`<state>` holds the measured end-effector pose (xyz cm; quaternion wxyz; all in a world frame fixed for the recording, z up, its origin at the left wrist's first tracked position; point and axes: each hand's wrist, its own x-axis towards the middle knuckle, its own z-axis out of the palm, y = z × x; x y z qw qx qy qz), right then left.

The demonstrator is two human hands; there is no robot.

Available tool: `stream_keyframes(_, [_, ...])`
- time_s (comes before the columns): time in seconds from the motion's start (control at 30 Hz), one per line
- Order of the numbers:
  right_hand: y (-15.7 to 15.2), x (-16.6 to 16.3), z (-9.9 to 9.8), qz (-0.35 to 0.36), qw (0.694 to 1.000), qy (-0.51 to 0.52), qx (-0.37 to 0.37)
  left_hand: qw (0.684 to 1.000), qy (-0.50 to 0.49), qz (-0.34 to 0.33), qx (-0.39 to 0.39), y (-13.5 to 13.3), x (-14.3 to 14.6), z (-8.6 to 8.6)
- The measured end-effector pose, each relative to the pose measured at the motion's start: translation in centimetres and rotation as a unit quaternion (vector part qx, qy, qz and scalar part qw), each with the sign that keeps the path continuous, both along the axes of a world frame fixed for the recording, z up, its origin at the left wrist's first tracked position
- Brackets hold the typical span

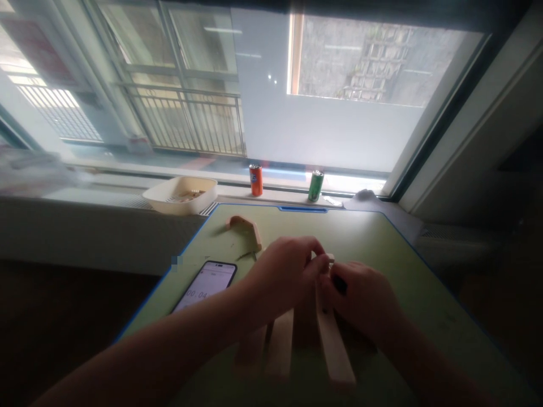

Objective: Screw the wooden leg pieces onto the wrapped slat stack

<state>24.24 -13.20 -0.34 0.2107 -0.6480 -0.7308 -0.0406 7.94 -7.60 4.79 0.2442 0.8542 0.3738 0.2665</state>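
My left hand (pixel 292 271) reaches over the table with its fingers pinched at a small pale wooden piece (pixel 330 258). Close against it, my right hand (pixel 365 294) is closed, with a dark object (pixel 339 284) partly showing between its fingers; its kind is hidden. Below both hands a long wooden slat (pixel 335 350) runs towards me, with a dark spot like a hole near its upper end. A second wooden slat (pixel 280 345) lies left of it, partly under my left wrist, and a third, dimmer slat (pixel 251 353) sits beside that.
A curved wooden piece (pixel 250 226) and a thin dark tool (pixel 246 256) lie at the table's far left. A phone (pixel 212 282) with a timer is by my left forearm. On the sill are a cream basket (pixel 159 195), an orange can (pixel 255 182) and a green can (pixel 315 186).
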Motion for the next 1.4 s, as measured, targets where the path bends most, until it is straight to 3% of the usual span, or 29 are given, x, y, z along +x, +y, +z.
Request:
stream_keyframes(0.1, [-0.2,0.9,0.3,0.031,0.997,0.06,0.049,0.998,0.012,-0.038,-0.045,0.0,-0.4,0.2])
stream_keyframes(0.2, [-0.7,1.7,0.7,0.122,0.975,0.14,0.118,0.991,0.014,-0.09,-0.098,0.2,-0.6,0.3])
stream_keyframes(0.3, [-0.9,1.9,0.8,0.19,0.957,0.173,0.136,0.98,-0.004,-0.14,-0.142,0.5,-0.4,0.0])
stream_keyframes(0.43, [-0.7,1.8,0.4,0.204,0.951,0.187,0.141,0.962,-0.05,-0.183,-0.198,1.1,-0.3,-0.7])
stream_keyframes(0.67, [-0.3,2.3,-0.1,0.236,0.943,0.193,0.131,0.951,-0.076,-0.195,-0.227,1.5,-0.2,-1.0])
stream_keyframes(0.8, [-0.4,2.4,0.2,0.24,0.942,0.203,0.118,0.963,-0.029,-0.189,-0.193,1.3,-0.3,-0.5])
stream_keyframes(0.93, [-0.5,2.6,0.4,0.224,0.948,0.205,0.098,0.974,0.08,-0.19,-0.091,1.2,-0.7,0.0])
stream_keyframes(1.13, [-0.2,2.8,0.0,0.228,0.959,0.146,0.078,0.952,0.237,-0.187,0.051,0.9,-0.8,-0.2])
stream_keyframes(1.4, [0.3,2.9,-0.7,0.236,0.966,0.077,0.069,0.947,0.274,-0.161,0.054,1.0,-0.5,-0.5])
